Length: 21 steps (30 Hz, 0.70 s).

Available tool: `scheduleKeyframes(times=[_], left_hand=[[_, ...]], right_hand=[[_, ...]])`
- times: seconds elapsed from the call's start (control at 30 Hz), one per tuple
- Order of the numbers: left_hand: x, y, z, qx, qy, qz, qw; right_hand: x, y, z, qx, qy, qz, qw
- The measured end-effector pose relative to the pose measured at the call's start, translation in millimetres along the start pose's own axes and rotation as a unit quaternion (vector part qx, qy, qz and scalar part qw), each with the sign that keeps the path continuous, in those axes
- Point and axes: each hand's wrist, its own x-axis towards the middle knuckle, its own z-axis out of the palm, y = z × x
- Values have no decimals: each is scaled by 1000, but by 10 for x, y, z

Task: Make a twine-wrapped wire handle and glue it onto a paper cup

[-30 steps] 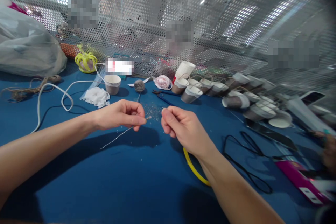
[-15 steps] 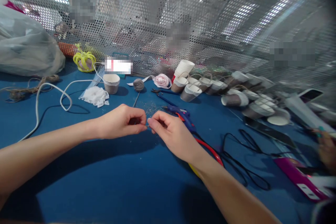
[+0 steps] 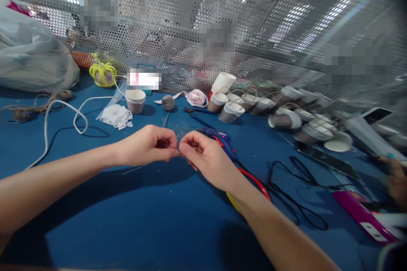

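My left hand [image 3: 152, 146] and my right hand [image 3: 206, 156] meet fingertip to fingertip above the blue table. Both are closed in a pinch on a thin grey yarn [image 3: 136, 169], mostly hidden by the fingers. One loose end sticks out below my left hand. Behind the hands lies a small ball of grey yarn [image 3: 168, 102], its strand running down toward my left fingers. Right beside my right hand is a blue glue gun [image 3: 219, 134], with blue-handled pliers [image 3: 197, 112] behind it.
A grey-brown cup [image 3: 135, 102], white lace [image 3: 116, 115] and a white cable [image 3: 47, 135] lie left. Several small handled buckets [image 3: 231, 112] line the back right. Black cord [image 3: 294, 178], a purple power strip [image 3: 362, 216] and another person's hand [image 3: 397, 178] are right. A perforated metal screen [image 3: 178, 21] stands behind.
My hands have drawn slightly closer together, fingertips still pinched. A loose yarn end now shows below my left hand. The other person's hand at the right has shifted slightly.
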Motion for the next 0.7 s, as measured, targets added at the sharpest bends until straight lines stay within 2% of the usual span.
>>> scheduleKeyframes(times=[0.1, 0.2, 0.27, 0.37, 0.43, 0.6, 0.7], left_hand=[[9, -4, -7, -83, -20, -28, 996], [20, -17, 4, -130, -28, -48, 990], [26, -21, 7, -154, -30, -59, 986], [31, -24, 0, -185, -30, -65, 980], [33, -26, -4, -199, -27, -70, 977], [33, -31, 17, -199, -26, -80, 976], [33, -26, 32, -183, -25, -73, 980]], right_hand=[[-21, -9, 30, -51, 31, -54, 997], [-21, 6, 43, -64, 44, -74, 994], [-10, 26, 32, -28, 25, -59, 998], [9, 46, -6, 61, -11, 6, 998], [13, 40, -30, 79, -6, 28, 996], [-10, 2, -13, -8, 11, -43, 999], [-14, 18, 20, -45, 26, -57, 997]])
